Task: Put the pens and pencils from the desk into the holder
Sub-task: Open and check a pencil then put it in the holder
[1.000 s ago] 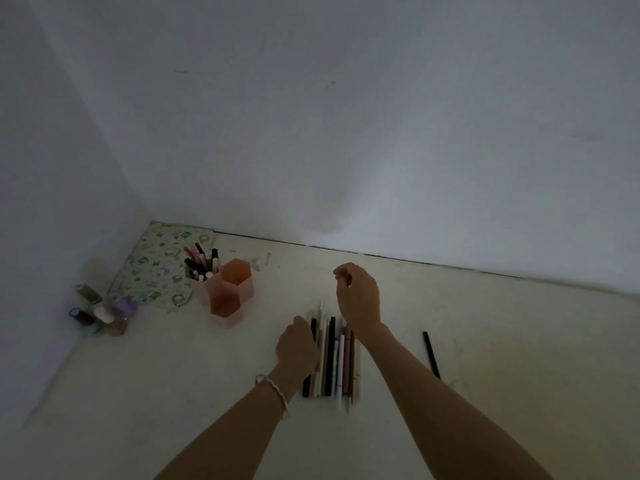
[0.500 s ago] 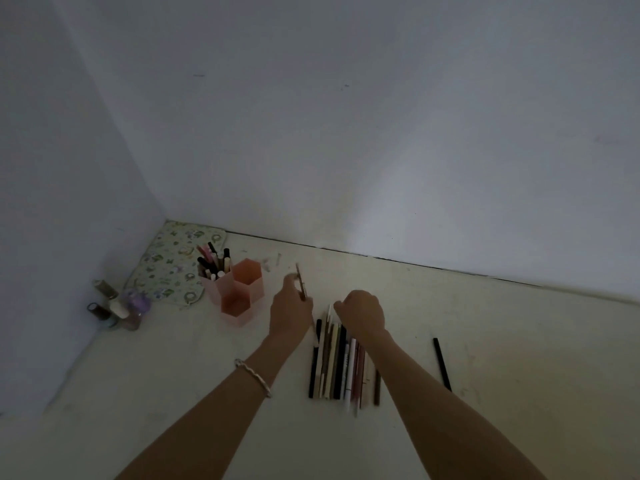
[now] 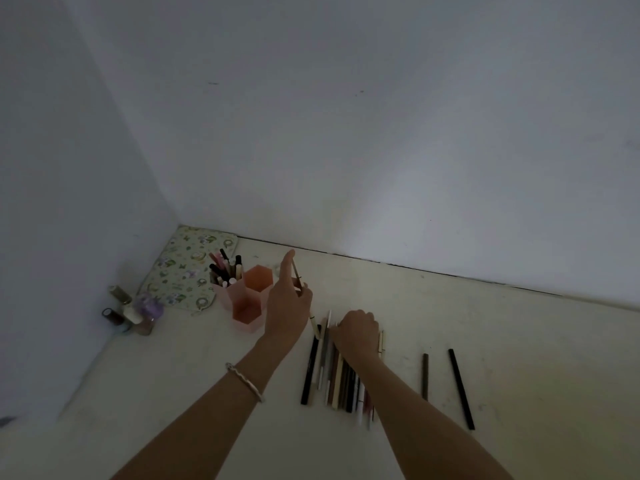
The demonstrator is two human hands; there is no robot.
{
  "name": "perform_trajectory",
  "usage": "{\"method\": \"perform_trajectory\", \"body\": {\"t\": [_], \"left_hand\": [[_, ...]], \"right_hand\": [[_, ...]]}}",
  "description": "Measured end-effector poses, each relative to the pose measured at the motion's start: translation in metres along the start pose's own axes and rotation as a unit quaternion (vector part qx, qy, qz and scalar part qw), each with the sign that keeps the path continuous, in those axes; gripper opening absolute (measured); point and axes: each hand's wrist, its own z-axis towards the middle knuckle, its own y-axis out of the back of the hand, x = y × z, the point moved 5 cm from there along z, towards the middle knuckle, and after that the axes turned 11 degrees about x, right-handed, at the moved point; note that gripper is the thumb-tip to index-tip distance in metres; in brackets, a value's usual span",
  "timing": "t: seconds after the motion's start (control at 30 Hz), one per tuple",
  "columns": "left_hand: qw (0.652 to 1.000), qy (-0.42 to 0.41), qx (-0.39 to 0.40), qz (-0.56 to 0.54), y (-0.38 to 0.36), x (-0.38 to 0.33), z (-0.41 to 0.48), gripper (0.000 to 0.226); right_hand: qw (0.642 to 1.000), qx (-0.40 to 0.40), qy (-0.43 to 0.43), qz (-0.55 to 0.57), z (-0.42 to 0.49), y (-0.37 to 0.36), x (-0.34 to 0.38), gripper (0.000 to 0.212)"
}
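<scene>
A pink holder [image 3: 246,299] of three hexagonal cups stands at the left on the pale desk; its back-left cup is full of pens [image 3: 225,268]. My left hand [image 3: 286,303] is just right of the holder, fingers closed on a thin pale pen [image 3: 304,296] held slanted above the desk. My right hand [image 3: 356,332] rests curled on the far ends of a row of several pens and pencils [image 3: 337,375] lying side by side. Whether it grips one I cannot tell. A brown pencil [image 3: 425,375] and a black pen [image 3: 461,388] lie apart to the right.
A patterned pouch [image 3: 183,268] lies in the back left corner behind the holder. Several small bottles [image 3: 135,311] stand against the left wall. White walls close the desk at the back and left.
My left hand has lifted a pale pen off the row and carried it up and toward the holder. My right hand came down onto the far ends of the row.
</scene>
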Motion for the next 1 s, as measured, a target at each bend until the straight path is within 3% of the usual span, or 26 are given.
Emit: {"method": "perform_trajectory", "body": {"t": [0.1, 0.23, 0.43, 0.57, 0.73, 0.83, 1.0], "left_hand": [[0.998, -0.043, -0.033, 0.013, 0.011, -0.011, 0.001, 0.064], [0.981, -0.124, -0.144, 0.026, 0.057, -0.035, 0.007, 0.061], [0.945, -0.136, -0.294, 0.043, 0.133, -0.041, 0.009, 0.057], [0.938, -0.13, -0.315, 0.062, 0.149, -0.028, 0.005, 0.055], [0.943, -0.112, -0.263, 0.171, 0.139, -0.001, 0.001, 0.045], [0.921, -0.098, -0.301, 0.227, 0.144, 0.007, -0.004, 0.04], [0.916, -0.096, -0.348, 0.175, 0.164, -0.001, -0.005, 0.039]], "right_hand": [[0.994, -0.008, 0.002, 0.11, 0.002, 0.01, 0.005, 0.038], [0.955, -0.083, 0.053, 0.281, 0.005, 0.056, 0.021, 0.031], [0.891, -0.165, 0.142, 0.398, 0.001, 0.117, 0.062, 0.012], [0.841, -0.238, 0.23, 0.428, -0.019, 0.136, 0.09, 0.008], [0.795, -0.256, 0.305, 0.458, -0.037, 0.142, 0.123, 0.019], [0.781, -0.249, 0.338, 0.462, -0.045, 0.142, 0.146, 0.018], [0.796, -0.247, 0.387, 0.396, -0.059, 0.127, 0.185, 0.015]]}}
